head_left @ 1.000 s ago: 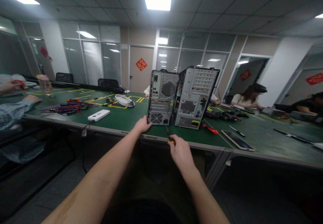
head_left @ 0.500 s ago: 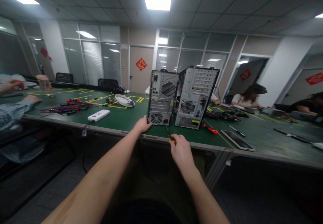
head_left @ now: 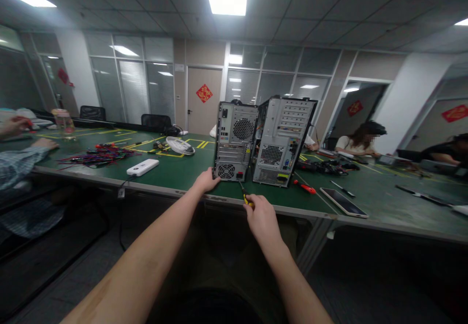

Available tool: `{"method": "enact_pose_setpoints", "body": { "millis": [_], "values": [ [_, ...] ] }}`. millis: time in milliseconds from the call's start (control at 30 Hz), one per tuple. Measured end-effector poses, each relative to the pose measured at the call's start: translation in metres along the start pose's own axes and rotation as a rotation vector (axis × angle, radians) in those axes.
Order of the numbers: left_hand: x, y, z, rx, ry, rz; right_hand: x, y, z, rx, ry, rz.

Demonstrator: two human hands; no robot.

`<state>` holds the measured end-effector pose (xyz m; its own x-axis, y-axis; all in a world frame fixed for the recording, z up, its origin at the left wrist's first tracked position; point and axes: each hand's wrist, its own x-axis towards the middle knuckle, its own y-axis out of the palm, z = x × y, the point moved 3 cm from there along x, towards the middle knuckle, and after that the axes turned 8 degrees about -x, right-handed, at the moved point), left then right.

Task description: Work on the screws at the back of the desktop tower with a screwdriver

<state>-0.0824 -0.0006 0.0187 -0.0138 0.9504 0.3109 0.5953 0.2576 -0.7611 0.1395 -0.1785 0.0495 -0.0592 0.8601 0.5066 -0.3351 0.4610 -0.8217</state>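
Two computer cases stand upright side by side near the table's front edge, their rear panels facing me. At the lower left corner of the smaller case (head_left: 236, 141), my left hand (head_left: 207, 180) grips the side, its fingertips partly hidden. My right hand (head_left: 260, 210) is closed around the yellow and black handle of a screwdriver (head_left: 246, 196). The screwdriver's thin shaft points up at the bottom edge of that case, just below the red and black power socket. To the right is the larger case (head_left: 281, 141), which neither hand touches.
On the green table (head_left: 175, 175) lie a white power strip (head_left: 143, 167), a cable bundle (head_left: 100, 155) and a white fan part (head_left: 180, 145). Right of the cases are a red-handled tool (head_left: 305, 187), a phone (head_left: 343, 201) and black cables (head_left: 327, 166). Other people sit left and right.
The screwdriver's handle has shifted slightly in my right hand, showing more of its yellow and black part. My left hand and both cases stay in place.
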Motion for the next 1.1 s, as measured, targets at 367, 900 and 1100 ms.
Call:
{"method": "enact_pose_setpoints", "body": {
  "millis": [367,900,1100],
  "values": [
    [0.0022,0.0023,0.0033,-0.012,0.012,-0.001,0.0011,-0.0001,0.0012,-0.061,0.062,0.058],
    [0.0016,0.0015,0.0019,-0.009,0.015,0.002,-0.0013,0.001,0.0011,0.008,0.004,-0.005],
    [0.0016,0.0012,0.0011,-0.005,-0.002,0.004,0.0007,0.0005,0.0027,-0.072,0.051,0.023]
  ]
}}
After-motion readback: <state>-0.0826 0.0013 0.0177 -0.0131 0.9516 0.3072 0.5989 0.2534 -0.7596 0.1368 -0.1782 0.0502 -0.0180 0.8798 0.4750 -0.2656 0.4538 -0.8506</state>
